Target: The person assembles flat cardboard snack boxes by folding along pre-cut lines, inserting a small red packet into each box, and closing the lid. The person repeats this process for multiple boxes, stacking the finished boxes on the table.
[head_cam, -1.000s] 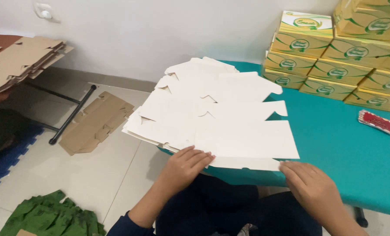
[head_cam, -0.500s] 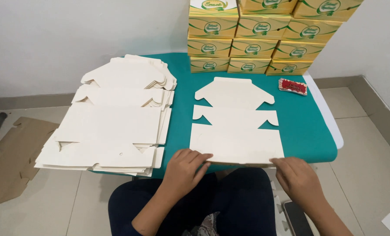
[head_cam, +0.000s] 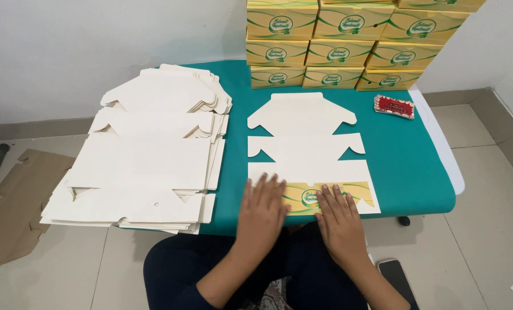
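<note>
Left hand (head_cam: 262,211), right hand (head_cam: 338,221), flat, fingers spread, pressing folded carton blank (head_cam: 308,158)

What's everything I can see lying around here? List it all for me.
flat box blank: one, white, near flap folded to show yellow-green print, on table before the hands
stack of blanks: one pile, white, table's left end
folded boxes: about ten, yellow-green, stacked at table's far edge
table: one, teal top
small packet: one, red, right of the blank
cardboard: brown, floor left
phone: one, dark, floor right
left hand, right hand: flat on the folded flap
</note>
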